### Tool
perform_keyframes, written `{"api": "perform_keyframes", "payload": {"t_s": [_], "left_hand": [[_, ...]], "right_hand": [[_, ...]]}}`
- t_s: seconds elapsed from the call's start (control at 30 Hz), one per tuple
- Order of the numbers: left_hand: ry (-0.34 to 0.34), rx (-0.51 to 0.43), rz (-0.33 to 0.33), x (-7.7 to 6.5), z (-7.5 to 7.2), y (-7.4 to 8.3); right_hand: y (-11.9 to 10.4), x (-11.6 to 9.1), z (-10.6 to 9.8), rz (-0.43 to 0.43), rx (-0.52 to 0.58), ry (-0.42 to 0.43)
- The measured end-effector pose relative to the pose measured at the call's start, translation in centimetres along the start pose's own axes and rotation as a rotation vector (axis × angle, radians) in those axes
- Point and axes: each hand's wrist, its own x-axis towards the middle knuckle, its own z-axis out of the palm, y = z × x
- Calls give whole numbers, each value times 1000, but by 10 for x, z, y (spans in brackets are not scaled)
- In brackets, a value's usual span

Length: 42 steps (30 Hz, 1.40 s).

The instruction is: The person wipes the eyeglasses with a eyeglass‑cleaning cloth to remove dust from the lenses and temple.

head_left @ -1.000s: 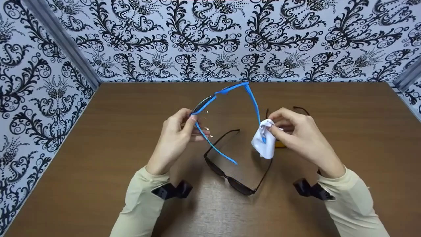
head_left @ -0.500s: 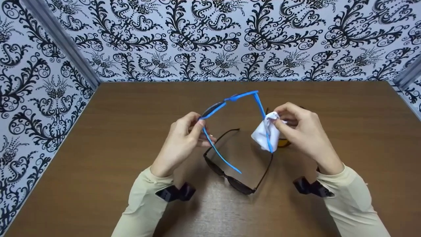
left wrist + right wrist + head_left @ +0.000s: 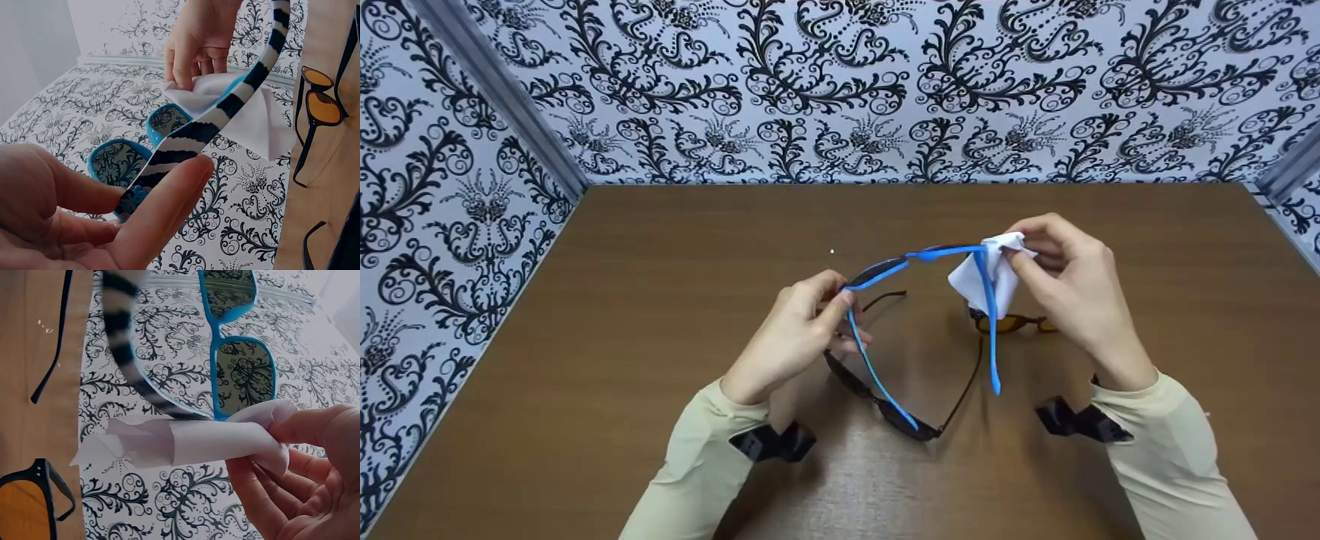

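Note:
My left hand [image 3: 791, 334] pinches blue-framed sunglasses [image 3: 885, 271] by one front corner, between thumb and fingers, above the table. Their dark lenses face away and both temples are unfolded. In the left wrist view, the temple [image 3: 194, 134] has black-and-white zebra stripes. A white cloth [image 3: 969, 283] is pinched in my right hand [image 3: 1076, 289]. It wraps the opposite front corner, near the hinge, and its loose end hangs behind that temple. The right wrist view has the cloth [image 3: 219, 441] folded against the lower edge of the frame, covering the hinge.
Black sunglasses [image 3: 909, 421] lie unfolded on the wooden table [image 3: 660, 300], below the blue pair. Farther right lie dark-framed glasses with orange lenses [image 3: 1001, 324], partly hidden by the cloth and right hand. Small white specks [image 3: 45, 329] dot the table. Patterned panels [image 3: 840, 90] stand behind and left.
The cloth has slid along the temple from near its tip up to the hinge corner. The sunglasses and left hand have shifted right and down; the right hand has moved up and right.

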Motion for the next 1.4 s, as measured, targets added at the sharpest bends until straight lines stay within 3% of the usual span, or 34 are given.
{"api": "perform_keyframes", "payload": {"t_s": [0.2, 0.33, 0.63, 0.8, 1.03, 1.23, 1.4], "left_hand": [[-20, -19, -35, 2, -2, -1], [-3, -48, -72, 5, -2, -4], [45, -79, -63, 9, 1, -3], [18, -77, -66, 10, 2, -2], [-29, 9, -54, 10, 0, -2], [-22, 54, -46, 8, -4, 2], [1, 93, -41, 8, -6, 4]], "right_hand": [[-13, -3, -14, -30, 13, 74], [-22, -9, -21, -97, 62, 118], [-27, -18, -4, -156, 88, 54], [-4, -17, 10, -213, -23, 36], [20, -17, 20, -454, -199, 98], [24, -19, 16, -558, -368, -16], [25, -22, 10, -643, -400, -130]]}}
